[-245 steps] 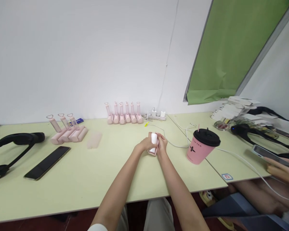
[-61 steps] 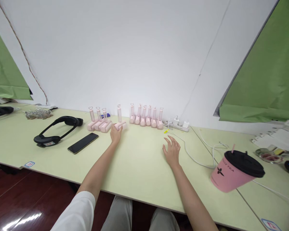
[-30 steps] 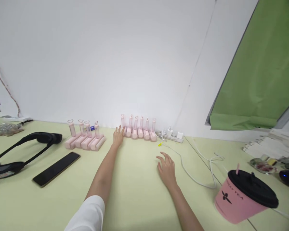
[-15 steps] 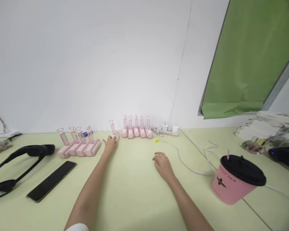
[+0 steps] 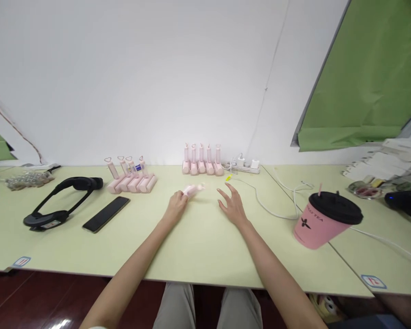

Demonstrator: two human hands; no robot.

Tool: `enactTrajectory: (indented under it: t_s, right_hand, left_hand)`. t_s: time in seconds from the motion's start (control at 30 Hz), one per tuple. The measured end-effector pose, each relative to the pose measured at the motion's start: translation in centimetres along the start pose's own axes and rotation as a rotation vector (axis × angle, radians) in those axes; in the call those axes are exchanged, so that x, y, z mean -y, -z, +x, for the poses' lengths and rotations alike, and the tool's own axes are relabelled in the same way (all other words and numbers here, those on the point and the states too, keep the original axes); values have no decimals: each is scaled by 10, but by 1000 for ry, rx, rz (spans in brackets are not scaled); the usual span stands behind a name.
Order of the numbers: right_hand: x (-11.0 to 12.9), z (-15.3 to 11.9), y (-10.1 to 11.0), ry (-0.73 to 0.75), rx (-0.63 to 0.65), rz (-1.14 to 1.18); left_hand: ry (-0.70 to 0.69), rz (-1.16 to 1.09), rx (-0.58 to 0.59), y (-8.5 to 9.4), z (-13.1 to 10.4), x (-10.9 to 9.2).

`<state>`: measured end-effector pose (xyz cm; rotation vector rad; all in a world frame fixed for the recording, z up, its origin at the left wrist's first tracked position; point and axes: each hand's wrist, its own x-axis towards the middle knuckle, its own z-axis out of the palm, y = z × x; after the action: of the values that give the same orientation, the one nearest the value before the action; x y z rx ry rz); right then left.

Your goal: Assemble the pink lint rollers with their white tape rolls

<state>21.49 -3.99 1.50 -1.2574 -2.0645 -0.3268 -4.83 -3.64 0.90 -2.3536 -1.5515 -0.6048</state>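
My left hand is closed round a pale pink heart-topped tube piece, which lies over to the right and looks blurred at its tip. Its exact kind does not show. My right hand hovers over the table just right of it, fingers spread, holding nothing. Several like pieces, clear tubes with heart loops on rounded pink bases, stand in a left group and in a back row near the wall.
A white power strip with plugs and a white cable lies behind my right hand. A pink lidded cup stands on the right. To the left are a black phone and a black headset. The table's front edge runs before my legs.
My left hand has lifted the pink piece from its place beside the back row and brought it nearer and rightward, tipping it over. My right hand's fingers have spread. The view has shifted.
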Motion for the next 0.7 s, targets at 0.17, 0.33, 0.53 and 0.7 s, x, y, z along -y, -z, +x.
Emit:
enactTrajectory:
  t_s: [0.17, 0.33, 0.53, 0.7]
  right_hand:
    - [21, -1, 6, 219, 106, -112]
    - [4, -6, -8, -69, 124, -157]
    - [-10, -7, -9, -83, 141, -120]
    - [0, -2, -6, -89, 24, -57]
  left_hand:
    - [-380, 84, 35, -3, 22, -49]
    - [-466, -137, 26, 1, 37, -75]
    - [277, -576, -300, -19, 49, -63]
    - [382, -1244, 78, -34, 48, -49]
